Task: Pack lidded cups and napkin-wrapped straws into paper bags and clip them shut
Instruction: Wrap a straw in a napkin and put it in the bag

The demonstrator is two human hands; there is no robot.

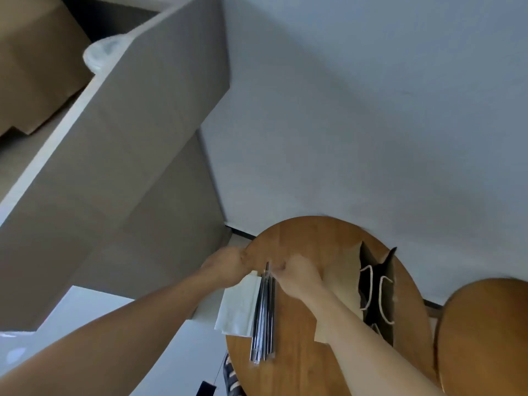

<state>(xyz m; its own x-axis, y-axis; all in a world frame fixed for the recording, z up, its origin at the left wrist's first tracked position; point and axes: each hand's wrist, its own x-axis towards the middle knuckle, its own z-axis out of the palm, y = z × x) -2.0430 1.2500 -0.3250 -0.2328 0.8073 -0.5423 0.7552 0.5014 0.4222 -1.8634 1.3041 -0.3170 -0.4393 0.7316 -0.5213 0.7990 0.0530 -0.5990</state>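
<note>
Forearms (pixel 357 324) lead to the grip: right hand (pixel 297 274) pinches the far tips of the straws (pixel 264 310) lying on the table (pixel 300 238), left hand (pixel 228 264) curls at the napkin (pixel 237 307) just left, hold unclear; best draw one straw sideways onto it, bag (pixel 377 290) waiting right.

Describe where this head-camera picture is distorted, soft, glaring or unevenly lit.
Head view: the grey shelf bows toward the left border, wide-angle distortion; the left hand and right hand look soft; the straws carry bright glare streaks; the left forearm lies in shade, the right forearm is brightly lit.
</note>
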